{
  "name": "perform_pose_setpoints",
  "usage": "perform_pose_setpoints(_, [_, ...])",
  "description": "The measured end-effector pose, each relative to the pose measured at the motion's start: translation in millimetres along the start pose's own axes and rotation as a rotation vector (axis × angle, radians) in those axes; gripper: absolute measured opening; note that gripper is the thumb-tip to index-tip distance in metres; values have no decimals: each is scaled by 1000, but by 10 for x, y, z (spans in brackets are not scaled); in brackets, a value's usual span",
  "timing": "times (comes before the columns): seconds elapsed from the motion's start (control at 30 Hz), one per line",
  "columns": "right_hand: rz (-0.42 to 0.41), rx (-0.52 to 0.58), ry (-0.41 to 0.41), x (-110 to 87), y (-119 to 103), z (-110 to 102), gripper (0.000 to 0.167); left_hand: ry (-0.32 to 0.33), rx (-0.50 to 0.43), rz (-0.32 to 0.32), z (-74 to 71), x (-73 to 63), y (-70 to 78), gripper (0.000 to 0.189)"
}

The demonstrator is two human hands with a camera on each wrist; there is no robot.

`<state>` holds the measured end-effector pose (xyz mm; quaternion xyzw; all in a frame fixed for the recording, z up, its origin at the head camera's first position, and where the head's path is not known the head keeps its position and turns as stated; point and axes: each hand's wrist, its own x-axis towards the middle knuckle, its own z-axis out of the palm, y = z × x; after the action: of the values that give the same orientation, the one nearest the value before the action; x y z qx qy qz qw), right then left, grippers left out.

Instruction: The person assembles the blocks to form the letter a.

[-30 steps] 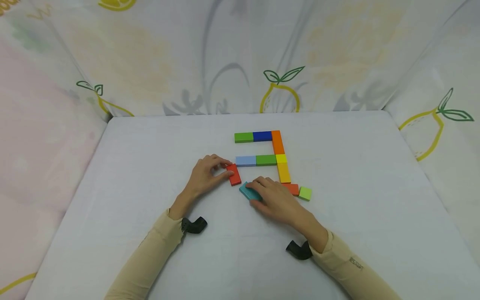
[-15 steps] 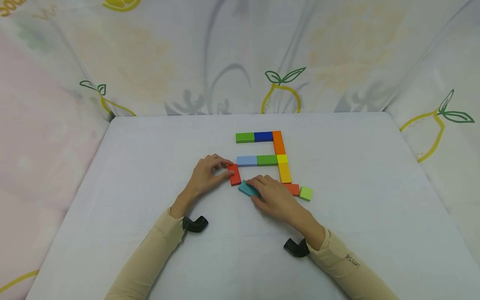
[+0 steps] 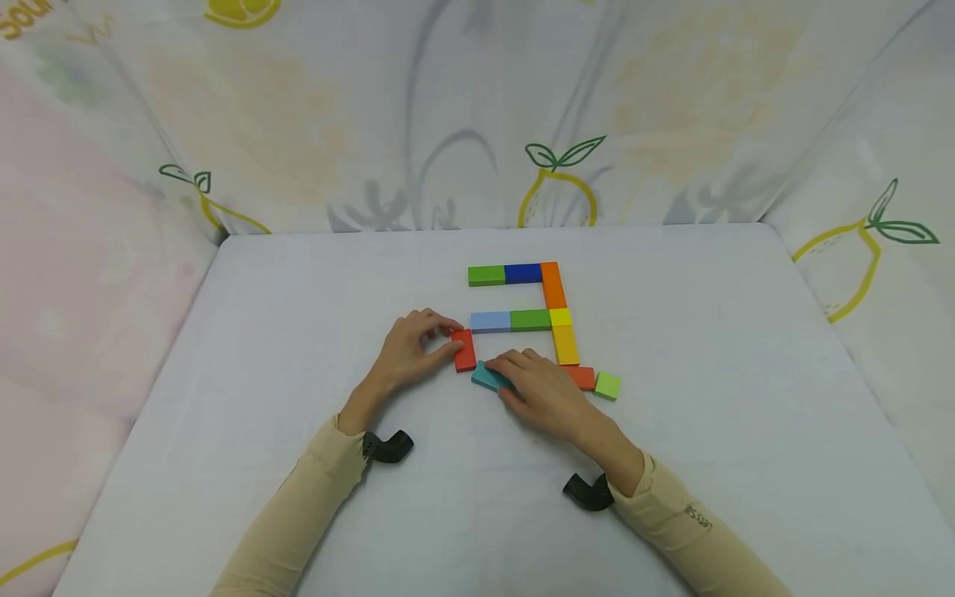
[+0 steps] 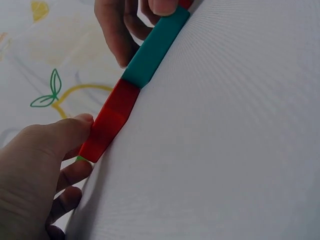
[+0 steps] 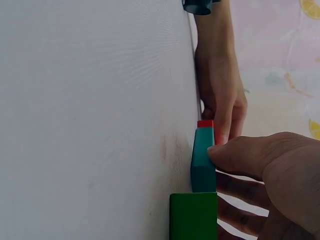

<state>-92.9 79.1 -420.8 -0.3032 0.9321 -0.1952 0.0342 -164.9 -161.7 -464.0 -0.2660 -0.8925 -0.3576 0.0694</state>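
Observation:
My left hand (image 3: 406, 348) pinches a red block (image 3: 464, 351) between thumb and fingers, as the left wrist view also shows. The red block stands almost lengthwise below the left end of a light blue block (image 3: 490, 322). My right hand (image 3: 546, 396) holds a teal block (image 3: 490, 377) flat on the table, its thumb (image 5: 227, 152) on the near side. The teal block's left end lies at the red block's lower end, slightly slanted. Part of the teal block is hidden under the right hand, as is the left part of an orange-red block (image 3: 580, 379).
A green block (image 3: 487, 276), dark blue block (image 3: 523, 274) and orange block (image 3: 554, 285) form the top and upper right of the figure. Another green block (image 3: 530, 320), a yellow block (image 3: 560, 317) and an amber block (image 3: 565, 344) join below. A lime block (image 3: 608, 385) lies at the right end.
The right hand has slid the teal block slightly left and turned it closer to level. The red block in the left hand has become straighter, its lower end swinging left.

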Motion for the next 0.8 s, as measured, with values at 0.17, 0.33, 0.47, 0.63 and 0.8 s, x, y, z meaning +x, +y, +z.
perform_pose_setpoints(0.17, [7, 7, 0, -6, -16, 9, 38, 2, -1, 7, 10, 5, -14, 26])
perform_pose_setpoints(0.33, [14, 12, -3, -9, -20, 12, 39, -4, -1, -2, 10, 1, -11, 27])
perform_pose_setpoints(0.47, [14, 13, -5, -9, -21, 10, 39, -9, -1, -13, 6, -1, -3, 27])
perform_pose_setpoints(0.63, [14, 12, -1, -7, -24, 10, 39, -7, -2, -13, 3, -1, 6, 27])
perform_pose_setpoints(0.8, [11, 14, -14, -2, -22, -3, 39, -12, -6, -21, 2, -1, 6, 28])
